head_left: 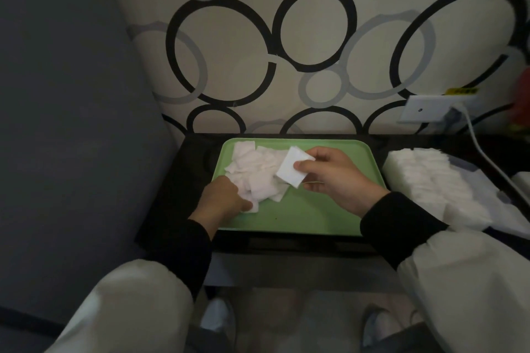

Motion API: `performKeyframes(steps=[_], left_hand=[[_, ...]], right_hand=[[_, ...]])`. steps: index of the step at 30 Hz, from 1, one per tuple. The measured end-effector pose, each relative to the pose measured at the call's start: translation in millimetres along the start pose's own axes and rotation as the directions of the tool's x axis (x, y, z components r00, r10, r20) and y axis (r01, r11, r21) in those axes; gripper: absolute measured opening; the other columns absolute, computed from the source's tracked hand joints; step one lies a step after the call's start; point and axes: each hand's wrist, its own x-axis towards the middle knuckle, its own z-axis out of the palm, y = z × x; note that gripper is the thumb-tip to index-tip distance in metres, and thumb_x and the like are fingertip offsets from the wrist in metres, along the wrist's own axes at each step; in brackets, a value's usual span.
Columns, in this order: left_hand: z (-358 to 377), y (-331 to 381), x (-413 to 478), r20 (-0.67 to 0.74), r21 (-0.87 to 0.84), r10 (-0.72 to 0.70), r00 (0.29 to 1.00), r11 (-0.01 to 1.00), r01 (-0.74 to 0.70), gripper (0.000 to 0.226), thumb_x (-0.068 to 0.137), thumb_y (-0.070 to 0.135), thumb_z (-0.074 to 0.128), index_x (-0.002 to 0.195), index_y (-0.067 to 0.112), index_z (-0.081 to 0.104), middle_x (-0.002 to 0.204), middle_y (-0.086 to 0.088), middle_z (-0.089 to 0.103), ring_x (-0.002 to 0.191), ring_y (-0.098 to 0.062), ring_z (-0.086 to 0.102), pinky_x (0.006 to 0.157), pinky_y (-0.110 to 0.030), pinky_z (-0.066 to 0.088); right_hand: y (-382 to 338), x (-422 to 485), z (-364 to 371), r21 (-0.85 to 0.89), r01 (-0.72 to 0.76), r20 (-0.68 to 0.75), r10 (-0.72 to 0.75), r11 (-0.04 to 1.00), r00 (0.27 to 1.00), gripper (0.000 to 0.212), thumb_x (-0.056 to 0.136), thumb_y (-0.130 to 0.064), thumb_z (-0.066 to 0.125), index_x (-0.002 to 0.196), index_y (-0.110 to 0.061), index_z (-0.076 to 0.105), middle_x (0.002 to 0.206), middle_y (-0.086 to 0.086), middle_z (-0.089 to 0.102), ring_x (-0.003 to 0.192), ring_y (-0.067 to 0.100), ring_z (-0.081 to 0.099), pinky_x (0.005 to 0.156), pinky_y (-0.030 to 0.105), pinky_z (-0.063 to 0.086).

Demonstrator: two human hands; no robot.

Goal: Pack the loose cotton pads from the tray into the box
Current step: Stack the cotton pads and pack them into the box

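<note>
Fingers [308, 165] of the right hand [335, 180] pinch one white pad [289, 170] over the green tray [301, 209]. On the left, the left hand [223, 198] curls its fingers on the pile of pads [258, 169].

A dark bench [177, 195] stands against a wall [229, 46] papered in cream with overlapping black and grey rings. To its left rises a broad grey padded surface [71, 123]. On the wall at the right sits a white socket [424, 109], tilted in this view, with a yellow label [461, 91] just above it. A white cable [487, 157] runs from the socket down across the bench's right end. A blurred red thing [522, 100] shows at the right edge. Below the bench, two shoes [218, 318] rest on the floor [286, 318].
</note>
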Motion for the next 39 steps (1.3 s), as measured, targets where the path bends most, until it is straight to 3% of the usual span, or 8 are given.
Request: performKeyframes(steps=[5,8,13,16,20,26,32,39], left_hand=[[-22.5,-9.0,3.0,0.102,-0.379,-0.044,0.994,0.922,0.080,0.033,0.070,-0.004,0.084,0.089,0.010,0.062,0.106,-0.015,0.060,0.092,-0.029,0.066,0.066,-0.035,0.060],[-32.3,-14.2,-1.7,0.091,-0.563,0.028,0.996,0.826,0.028,0.035,0.071,-0.004,0.083,0.097,0.012,0.066,0.115,-0.016,0.064,0.097,-0.029,0.068,0.071,-0.033,0.058],[-31.2,0.6,-17.0,0.145,-0.848,0.183,0.972,0.529,0.028,0.043,0.081,-0.007,0.071,0.120,0.008,0.062,0.112,-0.015,0.071,0.090,-0.019,0.073,0.071,-0.025,0.058],[-24.4,8.3,-24.8,0.173,-0.829,0.246,0.954,0.559,0.006,0.040,0.085,-0.007,0.066,0.119,0.015,0.065,0.105,-0.009,0.072,0.085,-0.017,0.069,0.067,-0.026,0.053],[-17.6,15.6,-27.1,0.165,-0.795,0.281,0.945,0.605,-0.041,0.031,0.087,-0.001,0.066,0.113,0.016,0.066,0.101,-0.006,0.074,0.085,-0.017,0.067,0.067,-0.027,0.050],[-11.4,15.6,-25.7,0.098,-0.568,0.326,0.940,0.794,-0.216,0.016,0.086,0.014,0.074,0.101,0.020,0.073,0.087,0.003,0.076,0.074,-0.009,0.064,0.064,-0.026,0.045],[-6.7,19.8,-26.3,0.014,-0.469,0.388,0.922,0.816,-0.337,0.014,0.084,0.007,0.075,0.095,0.013,0.070,0.077,0.004,0.070,0.057,0.004,0.060,0.052,-0.014,0.044],[4.8,21.2,-23.1,-0.099,-0.235,0.447,0.889,0.858,-0.457,0.020,0.076,0.010,0.076,0.081,0.027,0.067,0.076,0.008,0.069,0.061,0.001,0.056,0.063,-0.020,0.047]], right_hand=[[2.9,3.0,-4.8,-0.029,-0.016,0.011,0.016,0.999,1.000,0.007,0.089,-0.004,0.066,0.089,-0.010,0.061,0.096,0.012,0.068,0.087,0.027,0.064,0.074,0.035,0.051],[4.4,4.9,-3.6,-0.061,-0.048,0.015,0.049,0.997,0.999,0.009,0.089,-0.002,0.065,0.087,-0.010,0.060,0.098,0.014,0.067,0.088,0.028,0.065,0.079,0.041,0.052],[6.5,2.5,4.0,-0.072,-0.122,0.065,0.127,0.990,0.990,0.009,0.090,0.002,0.062,0.099,-0.001,0.060,0.103,0.023,0.068,0.091,0.035,0.066,0.075,0.036,0.058],[6.9,1.7,7.8,-0.023,-0.152,0.136,0.154,0.988,0.979,0.023,0.089,0.002,0.065,0.111,0.003,0.059,0.105,0.024,0.071,0.091,0.035,0.071,0.072,0.034,0.062],[7.4,1.5,13.1,0.040,-0.174,0.243,0.159,0.984,0.957,0.017,0.090,0.004,0.063,0.105,-0.002,0.059,0.097,0.017,0.073,0.085,0.027,0.073,0.073,0.032,0.061],[7.2,2.4,15.3,0.106,-0.166,0.239,0.137,0.980,0.961,0.021,0.090,0.004,0.062,0.110,-0.001,0.058,0.107,0.021,0.069,0.090,0.030,0.072,0.075,0.034,0.062],[6.2,1.3,12.0,0.080,-0.175,0.244,0.151,0.981,0.958,0.024,0.091,0.003,0.061,0.115,0.003,0.060,0.104,0.022,0.072,0.089,0.031,0.073,0.074,0.033,0.062],[6.1,1.3,8.8,-0.004,-0.165,0.243,0.161,0.986,0.957,0.020,0.092,-0.002,0.060,0.112,0.000,0.063,0.102,0.022,0.072,0.090,0.033,0.073,0.078,0.036,0.061]])
